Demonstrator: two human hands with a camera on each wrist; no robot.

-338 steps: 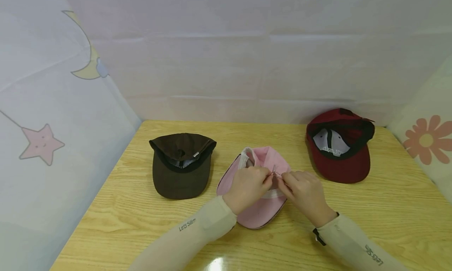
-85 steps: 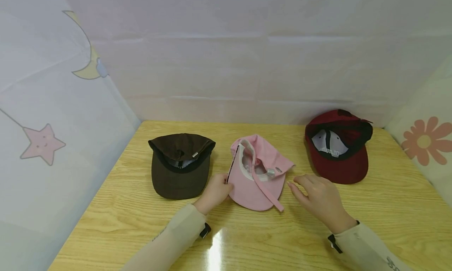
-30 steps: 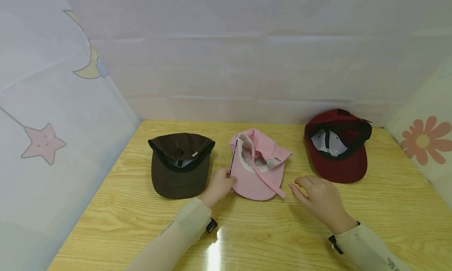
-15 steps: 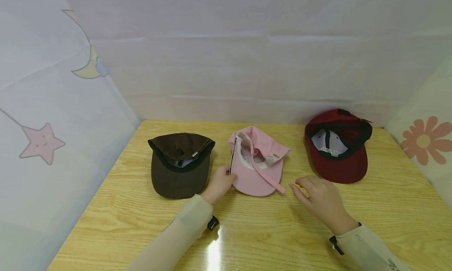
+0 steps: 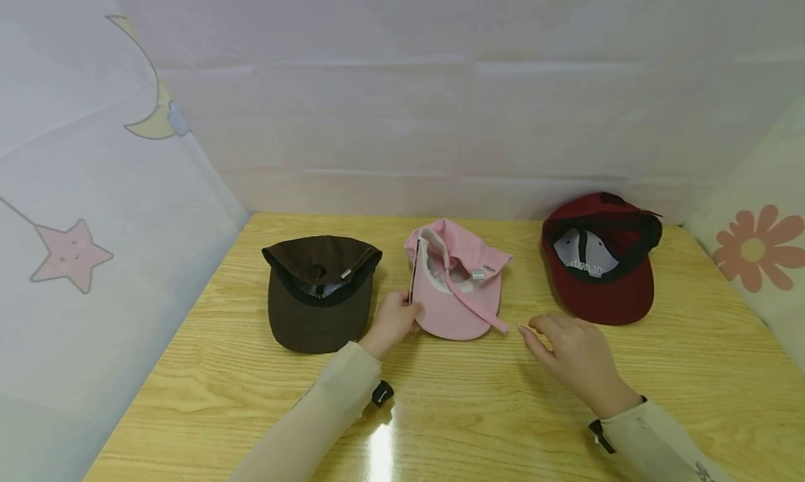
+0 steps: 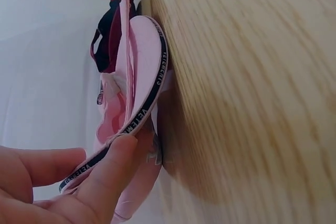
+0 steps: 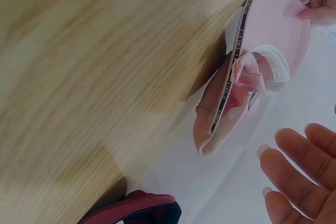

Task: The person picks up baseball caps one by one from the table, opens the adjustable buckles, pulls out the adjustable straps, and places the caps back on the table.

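Cap [image 5: 470, 250] of pink cloth, left grip [image 5: 393, 320] pinching curved brim [image 5: 448, 318], right grip [image 5: 576, 355] loosely spread, wood-grained table [image 5: 478, 412]

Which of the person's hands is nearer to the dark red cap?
Right. The right hand is just in front of the dark red cap, apart from it; the left hand is farther left, pinching the pink cap's brim.

The pink cap [image 5: 461, 272] is positioned mid-table [image 5: 490, 398], brim [image 5: 440, 318] underside exposed. Black lettered trim [image 6: 164, 59] edges the brim. The strap [image 5: 476, 306], detached from its buckle [image 5: 478, 274], crosses the brim.
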